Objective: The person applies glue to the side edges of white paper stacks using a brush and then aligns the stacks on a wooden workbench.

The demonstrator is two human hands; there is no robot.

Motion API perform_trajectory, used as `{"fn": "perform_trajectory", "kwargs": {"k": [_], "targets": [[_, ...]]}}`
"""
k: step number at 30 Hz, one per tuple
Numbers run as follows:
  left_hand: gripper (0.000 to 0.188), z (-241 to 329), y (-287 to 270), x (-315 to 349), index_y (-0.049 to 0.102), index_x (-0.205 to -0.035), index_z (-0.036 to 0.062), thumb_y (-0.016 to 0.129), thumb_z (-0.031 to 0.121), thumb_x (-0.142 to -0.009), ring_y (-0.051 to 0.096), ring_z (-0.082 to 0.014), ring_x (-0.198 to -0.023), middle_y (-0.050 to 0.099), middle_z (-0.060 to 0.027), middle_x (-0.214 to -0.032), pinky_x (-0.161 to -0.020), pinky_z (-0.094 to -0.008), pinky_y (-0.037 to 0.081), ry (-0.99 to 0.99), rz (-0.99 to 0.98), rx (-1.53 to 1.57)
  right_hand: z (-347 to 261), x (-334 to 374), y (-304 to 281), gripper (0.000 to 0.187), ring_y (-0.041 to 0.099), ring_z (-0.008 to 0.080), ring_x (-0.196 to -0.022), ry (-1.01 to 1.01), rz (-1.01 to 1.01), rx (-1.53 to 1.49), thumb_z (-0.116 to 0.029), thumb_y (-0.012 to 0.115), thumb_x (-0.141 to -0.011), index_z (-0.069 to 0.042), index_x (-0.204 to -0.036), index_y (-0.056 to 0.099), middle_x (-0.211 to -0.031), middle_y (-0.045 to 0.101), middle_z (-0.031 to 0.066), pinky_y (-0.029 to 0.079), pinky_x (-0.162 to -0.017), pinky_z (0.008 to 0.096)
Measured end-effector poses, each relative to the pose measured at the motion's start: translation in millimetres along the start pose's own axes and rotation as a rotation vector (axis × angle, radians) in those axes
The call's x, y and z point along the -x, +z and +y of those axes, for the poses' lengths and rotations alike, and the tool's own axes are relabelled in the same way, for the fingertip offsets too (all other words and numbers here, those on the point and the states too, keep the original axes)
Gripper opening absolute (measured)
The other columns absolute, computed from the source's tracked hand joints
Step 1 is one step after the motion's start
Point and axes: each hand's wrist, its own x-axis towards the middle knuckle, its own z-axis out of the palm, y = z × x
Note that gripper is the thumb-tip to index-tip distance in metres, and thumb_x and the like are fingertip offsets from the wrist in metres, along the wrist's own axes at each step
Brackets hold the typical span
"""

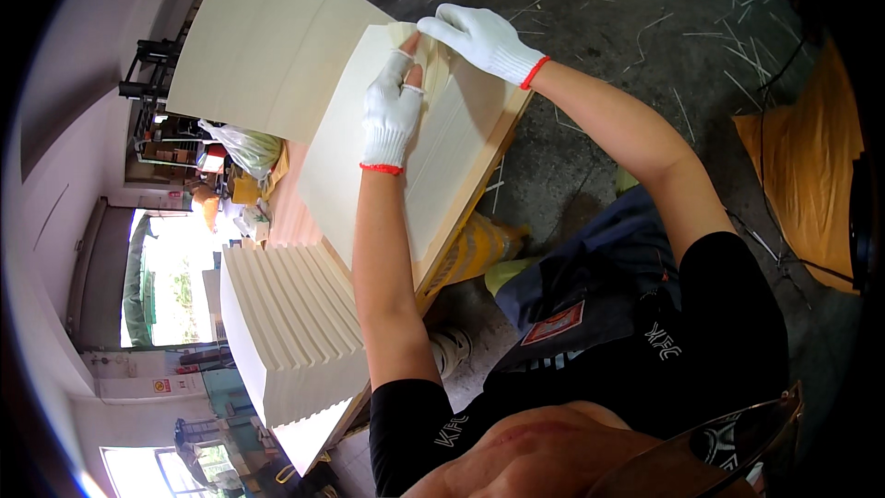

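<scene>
My left hand (392, 115), in a white knitted glove with bare thumb and forefinger tips, rests over a stack of pale boards (346, 138). Its fingers are closed at a pale yellow strip (402, 32), perhaps tape; what the hidden fingers do I cannot make out. My right hand (475, 40), in a white glove with a red cuff, reaches in from the right. Thumb and fingers come together at the same strip, beside the left fingertips. More pale yellowish material (437, 69) lies on the board just below the right hand.
A large curved pale sheet (277, 41) stands at the far left. Nearer, a stack of grooved white panels (290, 314) sits by my left arm. A plastic bag (247, 149) lies beyond the table. Thin offcuts litter the grey floor (636, 37); an orange-brown sheet (802, 166) stands at right.
</scene>
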Motion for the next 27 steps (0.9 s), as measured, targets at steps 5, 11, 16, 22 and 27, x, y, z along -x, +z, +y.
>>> {"fn": "perform_trajectory", "kwargs": {"k": [5, 11, 16, 22, 27], "targets": [[0.030, 11.4, -7.8, 0.6, 0.066, -0.125, 0.0106, 0.056, 0.010, -0.096, 0.062, -0.0222, -0.107, 0.068, -0.0117, -0.111, -0.096, -0.0332, 0.047, -0.099, -0.116, -0.049, 5.4, -0.8, 2.8, 0.045, 0.063, 0.0407, -0.080, -0.029, 0.033, 0.022, -0.049, 0.047, -0.101, -0.006, -0.094, 0.061, -0.081, 0.065, 0.0183, 0.046, -0.070, 0.0480], [0.034, 12.3, -4.9, 1.2, 0.066, -0.122, 0.0095, 0.072, 0.015, -0.089, 0.062, -0.0214, -0.106, 0.068, -0.0111, -0.110, -0.096, -0.0327, 0.047, -0.138, -0.133, -0.044, 6.5, -1.0, 5.9, 0.044, 0.063, 0.0404, -0.082, -0.045, 0.048, -0.005, -0.048, 0.047, -0.101, -0.006, -0.094, 0.061, -0.082, 0.066, 0.0186, 0.046, -0.071, 0.0482], [0.032, 0.1, -2.4, -0.7, 0.066, -0.122, 0.0104, 0.069, 0.014, -0.091, 0.064, -0.0233, -0.103, 0.069, -0.0125, -0.110, -0.093, -0.0325, 0.048, -0.068, -0.120, -0.048, 7.8, 0.0, 4.7, 0.045, 0.063, 0.0405, -0.080, -0.028, 0.033, -0.012, -0.048, 0.047, -0.101, -0.006, -0.093, 0.060, -0.081, 0.065, 0.0186, 0.045, -0.070, 0.0477], [0.028, 9.7, -1.0, 1.4, 0.066, -0.120, 0.0121, 0.064, 0.014, -0.093, 0.068, -0.0276, -0.100, 0.071, -0.0157, -0.110, -0.089, -0.0334, 0.051, -0.041, -0.032, -0.057, 6.9, 0.5, 3.7, 0.042, 0.060, 0.0356, -0.071, -0.032, 0.054, 0.010, -0.046, 0.049, -0.103, -0.007, -0.091, 0.058, -0.074, 0.059, 0.0157, 0.044, -0.067, 0.0433], [0.030, 7.1, -4.0, -0.3, 0.067, -0.120, 0.0085, 0.069, 0.015, -0.090, 0.065, -0.0217, -0.109, 0.071, -0.0138, -0.112, -0.094, -0.0312, 0.048, -0.134, -0.137, -0.087, 8.0, 0.7, 8.3, 0.040, 0.062, 0.0357, -0.074, -0.051, 0.077, 0.013, -0.045, 0.049, -0.103, -0.008, -0.092, 0.059, -0.077, 0.061, 0.0151, 0.045, -0.068, 0.0437]]}}
